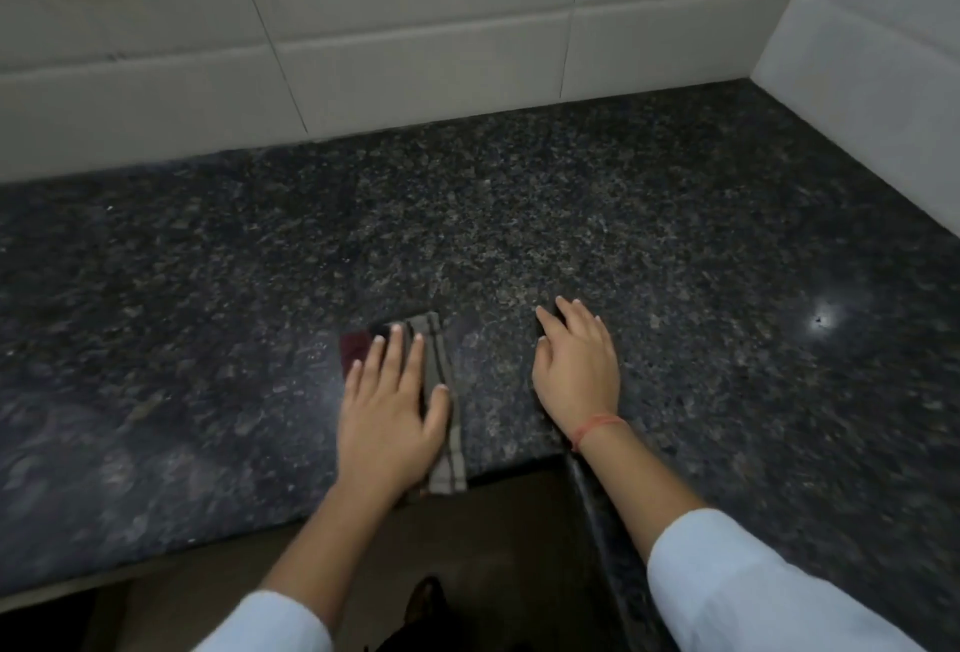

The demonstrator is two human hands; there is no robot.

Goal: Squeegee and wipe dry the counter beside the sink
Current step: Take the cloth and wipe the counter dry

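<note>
i see the folded striped cloth (pixel 440 394) near the front edge of the dark granite counter (pixel 519 210), around 6 o'clock in my view. its long axis runs 6 to 12 o'clock, the far end pointing at the tiled wall (pixel 415 38) and the near end just over the edge. the left hand (pixel 389 407) presses flat on it, fingers straight and slightly apart. the right hand (pixel 576 371) rests flat on bare counter at the cloth's 3 o'clock, fingers straight and close together.
</note>
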